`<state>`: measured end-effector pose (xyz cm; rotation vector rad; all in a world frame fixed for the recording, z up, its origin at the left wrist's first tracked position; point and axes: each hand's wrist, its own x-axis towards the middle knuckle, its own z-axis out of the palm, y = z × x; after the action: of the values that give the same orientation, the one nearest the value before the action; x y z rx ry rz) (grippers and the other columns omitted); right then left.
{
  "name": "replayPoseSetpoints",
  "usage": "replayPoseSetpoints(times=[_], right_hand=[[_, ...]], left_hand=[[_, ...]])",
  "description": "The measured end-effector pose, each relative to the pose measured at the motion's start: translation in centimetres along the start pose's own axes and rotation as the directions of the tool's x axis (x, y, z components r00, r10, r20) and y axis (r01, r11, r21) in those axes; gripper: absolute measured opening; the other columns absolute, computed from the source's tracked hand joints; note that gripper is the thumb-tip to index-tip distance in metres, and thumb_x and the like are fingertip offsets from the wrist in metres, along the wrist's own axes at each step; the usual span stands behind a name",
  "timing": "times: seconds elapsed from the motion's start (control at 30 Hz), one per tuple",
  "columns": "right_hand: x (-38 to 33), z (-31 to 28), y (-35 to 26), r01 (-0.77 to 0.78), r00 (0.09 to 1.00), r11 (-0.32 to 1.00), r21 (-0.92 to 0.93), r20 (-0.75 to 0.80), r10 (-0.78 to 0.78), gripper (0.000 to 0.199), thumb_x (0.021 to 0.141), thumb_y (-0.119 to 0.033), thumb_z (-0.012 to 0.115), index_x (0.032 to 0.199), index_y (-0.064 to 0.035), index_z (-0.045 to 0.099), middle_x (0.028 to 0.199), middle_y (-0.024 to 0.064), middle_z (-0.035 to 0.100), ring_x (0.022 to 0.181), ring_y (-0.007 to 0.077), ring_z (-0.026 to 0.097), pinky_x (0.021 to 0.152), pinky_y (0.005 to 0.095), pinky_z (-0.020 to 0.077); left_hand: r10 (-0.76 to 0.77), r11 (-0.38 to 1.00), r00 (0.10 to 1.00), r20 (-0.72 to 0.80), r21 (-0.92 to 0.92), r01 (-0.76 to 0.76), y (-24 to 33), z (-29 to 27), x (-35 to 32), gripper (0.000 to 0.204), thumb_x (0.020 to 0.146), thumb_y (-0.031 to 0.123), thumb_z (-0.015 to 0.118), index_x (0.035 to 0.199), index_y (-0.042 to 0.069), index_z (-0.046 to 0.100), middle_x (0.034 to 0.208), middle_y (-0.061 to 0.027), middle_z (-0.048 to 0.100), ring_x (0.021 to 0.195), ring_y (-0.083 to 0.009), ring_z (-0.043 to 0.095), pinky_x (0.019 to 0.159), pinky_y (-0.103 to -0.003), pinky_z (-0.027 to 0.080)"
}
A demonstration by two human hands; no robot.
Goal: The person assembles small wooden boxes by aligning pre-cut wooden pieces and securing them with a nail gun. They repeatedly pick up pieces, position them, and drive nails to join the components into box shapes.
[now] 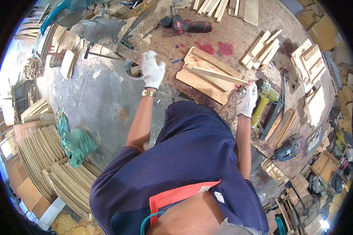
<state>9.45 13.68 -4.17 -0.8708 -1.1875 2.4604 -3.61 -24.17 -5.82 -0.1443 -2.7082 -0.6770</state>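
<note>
My right hand (246, 101), in a white glove with bare fingertips, grips the near end of a thin wooden strip (217, 75). The strip slants over a wide light-coloured board (211, 91), on which other wooden strips lie. Just right of that hand a yellow-green nail gun (261, 105) rests on the table. My left hand (152, 69), also gloved, is raised off the table's left edge, fingers apart and somewhat blurred, with nothing in it. It hovers beside a round container (130, 69) with wood offcuts in it.
A red and black cordless drill (192, 26) lies at the table's far side. Stacks of cut wood (261, 50) and shaped boards (308, 64) sit on the right. A mitre saw (102, 29) stands far left. Bundled strips (43, 156) and a green bag (79, 145) occupy the left floor.
</note>
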Motion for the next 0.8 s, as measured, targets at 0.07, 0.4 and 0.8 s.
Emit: replayPoseSetpoints(times=[0.07, 0.4, 0.8], right_hand=[[0.6, -1.0, 0.9, -0.075, 0.986, 0.997, 0.005, -0.146, 0.075, 0.021, 0.102, -0.021, 0.061, 0.115, -0.0058, 0.055, 0.099, 0.0114, 0.063, 0.081, 0.0314, 0.072, 0.062, 0.037, 0.0602], [-0.7, -7.1, 2.9, -0.231, 0.955, 0.972, -0.032, -0.198, 0.221, 0.02, 0.101, -0.022, 0.061, 0.113, -0.0076, 0.053, 0.1, 0.0136, 0.063, 0.082, 0.0336, 0.072, 0.062, 0.0398, 0.0597], [-3.5, -5.6, 5.8, 0.233, 0.968, 0.113, -0.966, 0.218, -0.128, 0.047, 0.083, -0.025, 0.078, 0.12, -0.0029, 0.06, 0.097, 0.0207, 0.069, 0.087, 0.0374, 0.071, 0.077, 0.0428, 0.0548]], left_hand=[[-0.188, 0.982, 0.846, 0.5, 0.066, 0.179, 1.9, 1.2, -1.1, 0.035, 0.083, 0.028, 0.068, 0.107, 0.004, 0.059, 0.106, -0.0239, 0.069, 0.103, -0.0428, 0.066, 0.086, -0.052, 0.051], [-0.09, 0.926, 0.774, 0.627, -0.233, 0.297, 2.2, 6.0, -5.8, 0.022, 0.085, 0.016, 0.062, 0.103, 0.005, 0.057, 0.09, -0.0222, 0.067, 0.087, -0.0418, 0.067, 0.076, -0.049, 0.051], [-0.053, 0.882, 0.761, 0.647, -0.327, 0.339, 1.9, 4.9, -7.0, 0.032, 0.093, 0.011, 0.066, 0.123, 0.002, 0.059, 0.088, -0.0069, 0.069, 0.076, -0.0145, 0.068, 0.072, -0.031, 0.054]])
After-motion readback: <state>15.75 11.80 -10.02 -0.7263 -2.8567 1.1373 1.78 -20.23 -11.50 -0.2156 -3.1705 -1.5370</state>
